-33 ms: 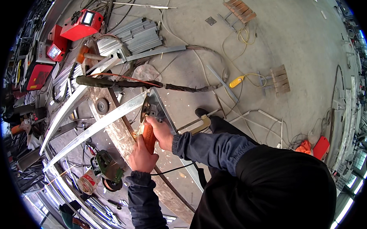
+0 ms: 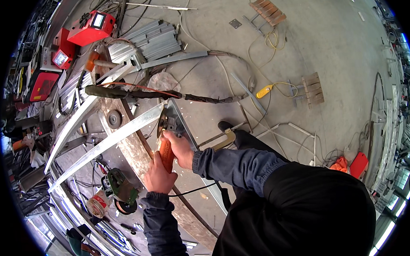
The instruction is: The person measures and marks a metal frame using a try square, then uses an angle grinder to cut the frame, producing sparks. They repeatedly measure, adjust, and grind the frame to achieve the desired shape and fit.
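Observation:
An orange angle grinder (image 2: 167, 155) is held in both my hands. My left hand (image 2: 159, 175) wraps round the rear of its body, and my right hand (image 2: 181, 149) grips it farther forward, near the head. The grinder's disc (image 2: 161, 122) stands on edge at the corner of a silver metal frame; whether it touches is hard to tell. One frame bar (image 2: 110, 139) runs off to the left, and another bar (image 2: 186, 128) comes back toward me. A black power cord (image 2: 193, 190) trails from the grinder's rear toward my body.
A worn plank (image 2: 133, 153) lies under the frame, with a loose grinding disc (image 2: 114, 118) on it. Left stand a green machine (image 2: 121, 185), a white bucket (image 2: 98, 204) and red welding machines (image 2: 93, 28). A wrapped cable (image 2: 158, 93) crosses beyond the frame; a clamp (image 2: 225, 138) is at right.
Sparks showing beside the grinder in the earlier frame are no longer visible. My hands and the grinder keep practically the same place.

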`<state>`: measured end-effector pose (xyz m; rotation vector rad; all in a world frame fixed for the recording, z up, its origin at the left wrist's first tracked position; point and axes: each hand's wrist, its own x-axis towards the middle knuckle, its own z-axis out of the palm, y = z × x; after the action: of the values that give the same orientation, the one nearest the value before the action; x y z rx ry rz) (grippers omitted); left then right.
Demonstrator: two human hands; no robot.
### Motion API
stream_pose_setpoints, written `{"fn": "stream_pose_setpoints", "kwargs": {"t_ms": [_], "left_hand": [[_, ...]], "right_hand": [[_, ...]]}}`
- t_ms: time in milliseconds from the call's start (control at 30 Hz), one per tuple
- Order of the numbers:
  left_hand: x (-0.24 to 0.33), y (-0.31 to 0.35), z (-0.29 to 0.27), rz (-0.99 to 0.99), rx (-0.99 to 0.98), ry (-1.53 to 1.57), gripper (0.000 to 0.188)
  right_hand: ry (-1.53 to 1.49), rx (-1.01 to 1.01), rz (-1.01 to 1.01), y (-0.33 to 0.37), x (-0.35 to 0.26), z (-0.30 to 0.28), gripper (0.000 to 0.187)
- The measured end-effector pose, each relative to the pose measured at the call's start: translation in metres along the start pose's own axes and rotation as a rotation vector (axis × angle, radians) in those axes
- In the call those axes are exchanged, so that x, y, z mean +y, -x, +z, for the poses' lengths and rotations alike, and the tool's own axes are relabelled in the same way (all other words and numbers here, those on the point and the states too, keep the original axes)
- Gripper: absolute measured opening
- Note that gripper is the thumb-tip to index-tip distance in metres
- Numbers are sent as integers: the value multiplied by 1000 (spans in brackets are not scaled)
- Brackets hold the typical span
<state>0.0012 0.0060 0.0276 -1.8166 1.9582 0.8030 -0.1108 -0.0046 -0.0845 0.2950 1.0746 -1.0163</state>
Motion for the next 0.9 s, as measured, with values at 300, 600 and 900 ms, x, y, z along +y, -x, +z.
{"fn": "stream_pose_setpoints", "kwargs": {"t_ms": [300, 600, 900], "left_hand": [[7, 19, -13, -10, 50, 45, 91], [-35, 133, 38, -212, 271, 376, 97], [-30, 206, 133, -436, 353, 796, 101]], "right_hand": [[33, 3, 47, 29, -13, 8, 47], [440, -263, 128, 96, 44, 11, 52], [771, -395, 178, 123, 112, -35, 43]]}}
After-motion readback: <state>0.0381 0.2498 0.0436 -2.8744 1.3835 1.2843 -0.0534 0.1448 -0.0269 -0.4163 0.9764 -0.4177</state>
